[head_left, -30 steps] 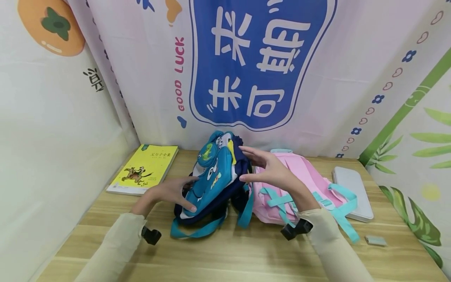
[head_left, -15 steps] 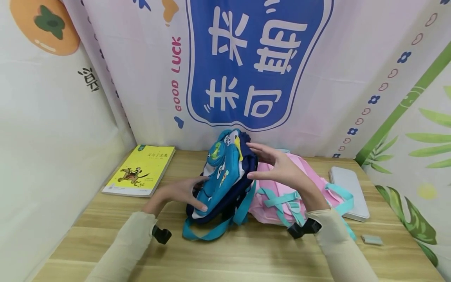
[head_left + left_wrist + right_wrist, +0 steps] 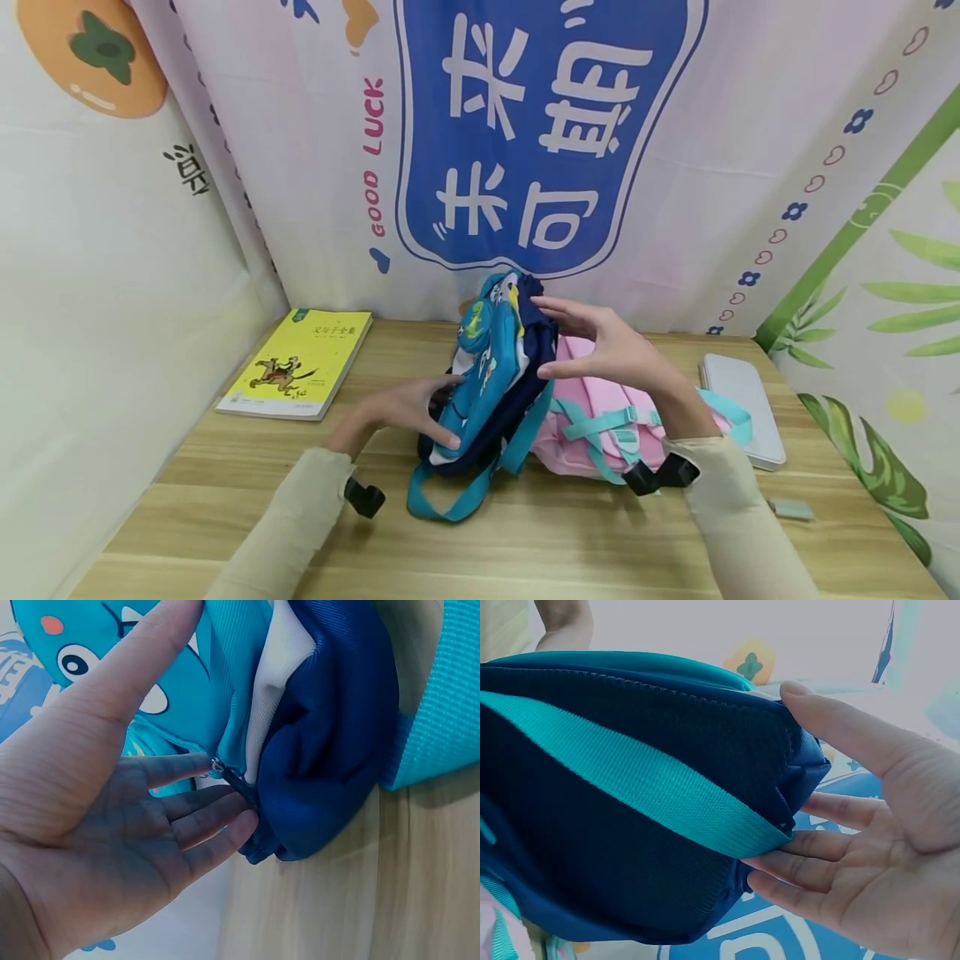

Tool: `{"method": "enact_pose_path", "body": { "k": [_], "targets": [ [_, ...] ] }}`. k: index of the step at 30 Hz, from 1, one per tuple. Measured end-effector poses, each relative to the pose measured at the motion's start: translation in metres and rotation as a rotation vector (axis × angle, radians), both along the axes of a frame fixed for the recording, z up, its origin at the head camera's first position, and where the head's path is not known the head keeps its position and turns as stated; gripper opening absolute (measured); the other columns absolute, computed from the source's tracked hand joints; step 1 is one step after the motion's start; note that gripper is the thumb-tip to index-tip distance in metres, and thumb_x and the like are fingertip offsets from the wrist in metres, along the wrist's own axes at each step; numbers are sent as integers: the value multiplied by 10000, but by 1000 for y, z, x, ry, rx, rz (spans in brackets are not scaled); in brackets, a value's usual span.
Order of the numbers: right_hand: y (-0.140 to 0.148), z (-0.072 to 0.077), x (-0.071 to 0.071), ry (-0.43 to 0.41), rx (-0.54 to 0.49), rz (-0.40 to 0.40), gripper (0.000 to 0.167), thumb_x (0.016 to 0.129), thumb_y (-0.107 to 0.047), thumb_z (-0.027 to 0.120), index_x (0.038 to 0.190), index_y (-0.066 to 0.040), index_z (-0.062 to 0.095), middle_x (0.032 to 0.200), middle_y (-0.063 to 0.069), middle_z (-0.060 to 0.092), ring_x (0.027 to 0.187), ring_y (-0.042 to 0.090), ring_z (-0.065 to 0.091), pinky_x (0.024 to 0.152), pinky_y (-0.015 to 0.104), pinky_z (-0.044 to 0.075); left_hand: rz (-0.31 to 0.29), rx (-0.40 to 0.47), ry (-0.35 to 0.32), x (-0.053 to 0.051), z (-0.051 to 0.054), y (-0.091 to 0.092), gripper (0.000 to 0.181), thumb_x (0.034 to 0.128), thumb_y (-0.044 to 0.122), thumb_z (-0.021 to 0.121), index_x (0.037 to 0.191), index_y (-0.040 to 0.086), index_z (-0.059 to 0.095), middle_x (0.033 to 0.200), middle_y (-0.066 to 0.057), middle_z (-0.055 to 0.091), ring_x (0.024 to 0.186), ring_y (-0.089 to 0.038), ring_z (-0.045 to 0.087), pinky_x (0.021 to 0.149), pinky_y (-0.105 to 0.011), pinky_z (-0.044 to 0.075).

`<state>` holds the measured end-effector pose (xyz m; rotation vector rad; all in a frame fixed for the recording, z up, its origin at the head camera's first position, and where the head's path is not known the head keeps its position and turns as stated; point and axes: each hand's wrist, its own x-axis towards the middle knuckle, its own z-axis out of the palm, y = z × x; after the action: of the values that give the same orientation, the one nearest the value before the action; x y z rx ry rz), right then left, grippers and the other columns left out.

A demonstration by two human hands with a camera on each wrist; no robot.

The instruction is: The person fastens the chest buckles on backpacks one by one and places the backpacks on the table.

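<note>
A blue-and-teal child's backpack (image 3: 483, 379) with a cartoon face leans upright on the table, held between both hands. My left hand (image 3: 408, 412) grips its left side, thumb across the teal front; in the left wrist view the fingertips (image 3: 238, 814) touch the navy side by a zipper pull (image 3: 217, 765). On the opposite side, my right hand (image 3: 611, 350) holds the navy edge. The right wrist view has the thumb at one edge and fingers beside a teal strap (image 3: 667, 780). Behind the right hand lies a pink backpack (image 3: 592, 404) with mint straps.
A yellow book (image 3: 300, 362) lies at the table's left back. On the right are a pale flat case (image 3: 738, 408) and a small grey block (image 3: 791, 509). A printed curtain (image 3: 322, 208) hangs along the back edge of the wooden table (image 3: 450, 554).
Both hands have shifted the blue backpack rightward and turned it slightly more upright, so it covers more of the pink one. The whole head view has shifted a little.
</note>
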<state>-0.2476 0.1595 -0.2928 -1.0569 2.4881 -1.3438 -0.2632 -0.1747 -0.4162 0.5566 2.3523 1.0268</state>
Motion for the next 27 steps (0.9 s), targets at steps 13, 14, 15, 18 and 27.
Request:
{"method": "enact_pose_path", "body": {
  "k": [13,14,15,18,27],
  "targets": [
    [-15,22,2,78,20,-2,776,836,-162,848,1522,-173,486,1587,93,457,1411,343,504,1156,560,394,-67,128,3,0,-7,21,1096,822,357,859,1615,28,177,1647,-177,304,1474,-372,389,1195,-522,358],
    [-17,23,2,86,19,2,768,837,-161,847,1518,-170,492,1586,92,458,1415,340,499,1158,553,395,-71,133,1,0,-8,22,1092,826,351,856,1615,31,174,1649,-174,301,1475,-372,387,1197,-522,355],
    [-19,24,2,92,18,5,760,837,-159,847,1513,-167,499,1582,92,463,1419,334,496,1159,547,397,-72,139,0,0,-8,22,1089,830,342,853,1615,28,168,1650,-178,296,1477,-376,382,1198,-526,351],
    [-25,26,2,113,18,16,744,835,-160,850,1499,-158,516,1570,92,478,1419,314,495,1160,531,403,-75,168,-4,0,-9,22,1085,839,305,846,1616,18,145,1655,-194,276,1487,-389,358,1199,-541,344],
    [-50,28,3,129,12,11,695,832,-202,855,1460,-157,561,1542,84,512,1398,291,517,1145,514,429,-80,227,-17,3,-9,6,1033,832,275,850,1589,-20,212,1612,-235,330,1453,-409,383,1184,-574,349]
  ]
}}
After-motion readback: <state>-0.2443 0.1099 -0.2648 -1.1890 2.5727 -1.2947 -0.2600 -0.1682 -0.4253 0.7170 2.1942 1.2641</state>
